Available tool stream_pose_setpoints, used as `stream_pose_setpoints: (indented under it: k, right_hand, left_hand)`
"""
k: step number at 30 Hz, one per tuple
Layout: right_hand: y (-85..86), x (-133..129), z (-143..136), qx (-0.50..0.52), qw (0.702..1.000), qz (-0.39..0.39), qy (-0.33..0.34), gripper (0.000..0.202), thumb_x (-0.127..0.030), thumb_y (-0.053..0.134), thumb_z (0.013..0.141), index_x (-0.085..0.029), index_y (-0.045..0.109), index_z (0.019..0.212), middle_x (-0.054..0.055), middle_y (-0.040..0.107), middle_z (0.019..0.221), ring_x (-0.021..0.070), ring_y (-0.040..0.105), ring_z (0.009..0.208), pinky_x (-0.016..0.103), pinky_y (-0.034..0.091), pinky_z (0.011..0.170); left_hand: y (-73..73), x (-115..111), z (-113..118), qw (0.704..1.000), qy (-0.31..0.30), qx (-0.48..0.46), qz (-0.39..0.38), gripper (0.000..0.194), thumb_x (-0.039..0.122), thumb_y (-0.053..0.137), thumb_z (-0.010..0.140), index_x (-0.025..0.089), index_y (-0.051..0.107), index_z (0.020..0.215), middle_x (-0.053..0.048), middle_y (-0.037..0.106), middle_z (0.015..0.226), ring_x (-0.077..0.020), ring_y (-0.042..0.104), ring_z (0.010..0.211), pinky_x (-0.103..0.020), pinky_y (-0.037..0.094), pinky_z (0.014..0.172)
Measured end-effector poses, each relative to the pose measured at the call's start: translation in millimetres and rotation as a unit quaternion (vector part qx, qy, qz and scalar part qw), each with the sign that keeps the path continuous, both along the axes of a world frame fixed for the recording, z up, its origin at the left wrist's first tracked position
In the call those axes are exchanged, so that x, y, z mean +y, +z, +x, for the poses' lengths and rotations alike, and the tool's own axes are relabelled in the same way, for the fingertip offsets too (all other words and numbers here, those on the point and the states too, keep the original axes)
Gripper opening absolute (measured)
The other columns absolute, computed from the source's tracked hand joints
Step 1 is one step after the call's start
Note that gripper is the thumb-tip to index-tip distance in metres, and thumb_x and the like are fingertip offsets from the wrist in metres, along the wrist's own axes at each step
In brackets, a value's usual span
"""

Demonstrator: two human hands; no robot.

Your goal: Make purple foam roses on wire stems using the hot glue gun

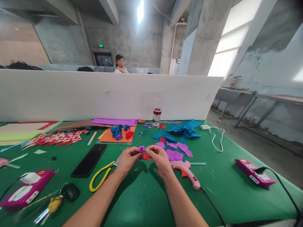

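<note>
My left hand (129,160) pinches a small rolled purple paper flower (141,148) between thumb and fingers, above the green table (142,205). Close by on its right, my right hand (159,157) has thumb and fingers pressed together; whatever lies between them is too small to make out. Red paper pieces (147,156) rest on the table behind the fingertips. Beside my right hand are cut purple petals (174,155) and a pink glue gun (188,173) with a clear glue stick in its back. Yellow-handled scissors (101,176) lie partly behind my left wrist.
A black phone (89,160) lies at left, near keys (55,203) and a magenta power strip (28,189). Finished paper flowers (120,131) sit on orange paper. Blue crepe paper (186,128) and a red-lidded jar (156,118) stand before a white partition (106,94). Another power strip (255,173) is right.
</note>
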State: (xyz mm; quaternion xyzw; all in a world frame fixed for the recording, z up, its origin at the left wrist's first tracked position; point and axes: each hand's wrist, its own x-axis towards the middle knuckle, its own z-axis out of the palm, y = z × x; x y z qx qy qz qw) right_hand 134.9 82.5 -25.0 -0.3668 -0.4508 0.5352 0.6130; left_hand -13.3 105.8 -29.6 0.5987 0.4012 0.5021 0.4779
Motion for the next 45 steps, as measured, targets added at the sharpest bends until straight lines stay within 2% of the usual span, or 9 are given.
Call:
stream_pose_setpoints:
  k: [4, 11, 15, 19, 24, 29, 32, 40, 45]
  right_hand:
    - [1.8, -1, -1, 0.003, 1.0, 0.004, 0.002, 0.019, -0.033, 0.073, 0.068, -0.016, 0.069, 0.075, -0.001, 0.063, 0.064, 0.0092, 0.05, 0.055, 0.021, 0.036, 0.053]
    - [-0.3, 1, -1, 0.004, 1.0, -0.014, -0.015, 0.023, -0.037, 0.074, 0.067, -0.016, 0.067, 0.069, -0.002, 0.059, 0.057, 0.0091, 0.048, 0.052, 0.021, 0.035, 0.051]
    - [-2.6, 4, 1, 0.018, 0.998, -0.026, -0.062, 0.021, -0.037, 0.074, 0.066, -0.017, 0.067, 0.069, -0.004, 0.056, 0.055, 0.0088, 0.046, 0.05, 0.022, 0.036, 0.052]
    - [-4.0, 5, -1, -0.013, 0.996, 0.014, -0.091, 0.021, -0.038, 0.071, 0.068, -0.017, 0.07, 0.071, -0.001, 0.062, 0.062, 0.0106, 0.049, 0.054, 0.024, 0.038, 0.054]
    - [-3.3, 1, -6, -0.052, 0.996, 0.036, -0.063, 0.024, -0.04, 0.069, 0.072, -0.016, 0.073, 0.075, 0.001, 0.065, 0.063, 0.0112, 0.05, 0.054, 0.023, 0.037, 0.052]
    - [-2.3, -4, -10, 0.004, 0.998, -0.043, 0.05, 0.036, -0.05, 0.071, 0.07, -0.014, 0.074, 0.072, 0.002, 0.062, 0.059, 0.0068, 0.044, 0.047, 0.021, 0.033, 0.048]
    - [-2.2, -7, -13, 0.035, 0.994, -0.073, 0.079, 0.036, -0.049, 0.074, 0.066, -0.013, 0.073, 0.069, 0.001, 0.061, 0.059, 0.0053, 0.042, 0.044, 0.02, 0.031, 0.044]
    - [-0.2, -10, -15, 0.062, 0.993, -0.079, 0.062, 0.021, -0.036, 0.073, 0.065, -0.016, 0.067, 0.063, -0.002, 0.058, 0.056, 0.0064, 0.043, 0.045, 0.02, 0.034, 0.047]
    - [1.3, -8, -10, 0.097, 0.995, -0.02, 0.015, 0.018, -0.034, 0.069, 0.069, -0.017, 0.066, 0.064, -0.003, 0.056, 0.053, 0.0075, 0.043, 0.047, 0.021, 0.035, 0.05]
  left_hand:
    - [-1.5, 1, 0, 1.0, -0.004, 0.005, 0.001, 0.006, 0.019, 0.072, 0.062, 0.016, 0.07, 0.067, 0.001, 0.068, 0.058, -0.0136, 0.06, 0.056, -0.024, 0.048, 0.06]
    - [-1.8, 0, 2, 1.0, -0.006, 0.015, -0.006, 0.008, 0.022, 0.073, 0.062, 0.017, 0.068, 0.065, 0.002, 0.066, 0.058, -0.0124, 0.059, 0.055, -0.022, 0.047, 0.057]
    - [-1.6, -1, 2, 1.0, 0.007, 0.008, 0.003, 0.011, 0.025, 0.074, 0.065, 0.017, 0.067, 0.066, 0.002, 0.066, 0.058, -0.0122, 0.059, 0.055, -0.022, 0.047, 0.057]
    - [-1.2, 0, 2, 1.0, 0.029, -0.003, 0.003, 0.013, 0.027, 0.074, 0.065, 0.017, 0.066, 0.067, 0.002, 0.066, 0.056, -0.0122, 0.059, 0.054, -0.022, 0.047, 0.057]
    - [-1.9, 2, 1, 0.999, 0.033, -0.007, 0.006, 0.017, 0.027, 0.077, 0.062, 0.017, 0.064, 0.065, 0.002, 0.065, 0.056, -0.0126, 0.06, 0.055, -0.022, 0.047, 0.057]
    - [-6.3, 5, -2, 0.999, 0.039, -0.006, 0.037, 0.017, 0.027, 0.076, 0.062, 0.017, 0.063, 0.064, 0.003, 0.064, 0.058, -0.0123, 0.058, 0.056, -0.021, 0.045, 0.056]
    - [-7.8, 5, -3, 0.998, 0.038, 0.011, 0.045, 0.016, 0.028, 0.075, 0.063, 0.017, 0.063, 0.065, 0.003, 0.063, 0.059, -0.0119, 0.057, 0.056, -0.021, 0.043, 0.055]
    - [-6.2, 4, -1, 0.998, 0.036, 0.04, 0.038, 0.013, 0.027, 0.072, 0.064, 0.018, 0.064, 0.066, 0.002, 0.066, 0.058, -0.0138, 0.06, 0.056, -0.023, 0.045, 0.056]
    - [-10.9, 7, -2, 0.998, 0.036, 0.039, 0.025, 0.016, 0.028, 0.075, 0.063, 0.017, 0.063, 0.066, 0.001, 0.067, 0.058, -0.0143, 0.061, 0.055, -0.023, 0.046, 0.056]
